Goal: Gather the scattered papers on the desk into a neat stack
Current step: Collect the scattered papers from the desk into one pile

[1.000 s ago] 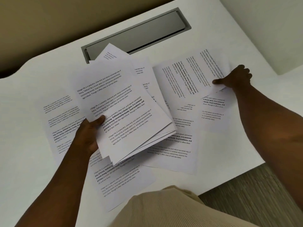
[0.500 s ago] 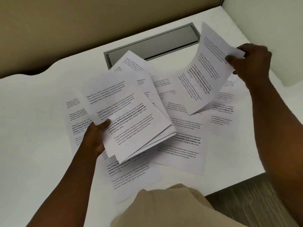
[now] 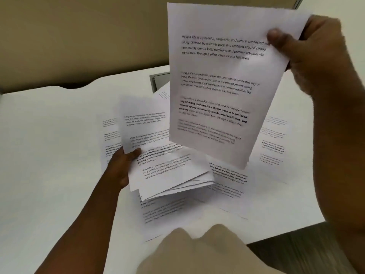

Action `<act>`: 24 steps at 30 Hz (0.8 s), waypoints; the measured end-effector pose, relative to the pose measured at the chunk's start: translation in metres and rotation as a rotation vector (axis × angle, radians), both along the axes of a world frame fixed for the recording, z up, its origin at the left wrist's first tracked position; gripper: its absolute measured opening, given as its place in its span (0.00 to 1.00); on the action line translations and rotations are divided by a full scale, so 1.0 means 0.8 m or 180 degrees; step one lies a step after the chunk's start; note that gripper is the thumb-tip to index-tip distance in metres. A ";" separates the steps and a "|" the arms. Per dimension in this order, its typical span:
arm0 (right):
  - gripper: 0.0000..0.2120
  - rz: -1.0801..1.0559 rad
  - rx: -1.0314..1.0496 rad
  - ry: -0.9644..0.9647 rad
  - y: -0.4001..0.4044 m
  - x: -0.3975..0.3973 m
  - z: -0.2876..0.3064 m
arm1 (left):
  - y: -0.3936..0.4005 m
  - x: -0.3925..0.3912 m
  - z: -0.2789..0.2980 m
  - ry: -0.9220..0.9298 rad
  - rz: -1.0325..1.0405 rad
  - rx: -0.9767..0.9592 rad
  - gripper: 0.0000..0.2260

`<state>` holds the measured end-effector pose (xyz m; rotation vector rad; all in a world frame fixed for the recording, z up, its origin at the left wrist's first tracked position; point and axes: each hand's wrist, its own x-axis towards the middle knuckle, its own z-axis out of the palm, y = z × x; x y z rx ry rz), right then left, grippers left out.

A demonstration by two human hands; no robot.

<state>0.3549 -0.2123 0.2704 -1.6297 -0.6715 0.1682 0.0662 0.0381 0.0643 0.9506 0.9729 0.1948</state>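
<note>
Papers: one printed sheet (image 3: 221, 80) is held up in the upper right of the frame, nearly upright, text facing the camera, clear of the desk (image 3: 49, 155). Right hand (image 3: 314, 54) pinches its upper right edge, thumb on the front face. Left hand (image 3: 122, 167), centre left, clamps a fanned bundle (image 3: 167, 165) by its left edge, thumb on top; lower edges uneven. Loose sheets (image 3: 274, 139) lie overlapping on the white desk beneath and right of the bundle. Grey slot (image 3: 160, 80) partly hidden behind the raised sheet
</note>
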 end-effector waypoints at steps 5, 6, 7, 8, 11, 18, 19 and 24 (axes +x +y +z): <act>0.16 0.0523 -0.0112 0.1067 0.044 -0.003 -0.061 | -0.006 -0.015 0.012 -0.0317 -0.0424 -0.0412 0.32; 0.17 0.0538 -0.0162 0.1199 0.051 -0.007 -0.080 | -0.007 -0.019 0.014 -0.0363 -0.0512 -0.0509 0.39; 0.16 0.0528 -0.0216 0.1320 0.057 -0.011 -0.101 | -0.009 -0.021 0.015 -0.0418 -0.0563 -0.0545 0.42; 0.14 0.0518 -0.0274 0.1443 0.062 -0.016 -0.121 | -0.013 -0.024 0.018 -0.0463 -0.0614 -0.0534 0.42; 0.11 0.0356 -0.0491 0.1727 0.074 -0.037 -0.175 | -0.025 -0.032 0.024 -0.0568 -0.0548 -0.0575 0.29; 0.14 -0.0120 -0.0925 0.1634 0.079 -0.083 -0.245 | -0.026 -0.048 -0.012 -0.0420 -0.0374 -0.0595 0.21; 0.15 -0.0099 -0.1021 0.1554 0.076 -0.088 -0.252 | -0.026 -0.050 -0.016 -0.0387 -0.0364 -0.0620 0.22; 0.41 -0.0183 -0.1117 0.2052 0.062 -0.113 -0.272 | -0.029 -0.053 -0.028 -0.0418 -0.0248 -0.0797 0.20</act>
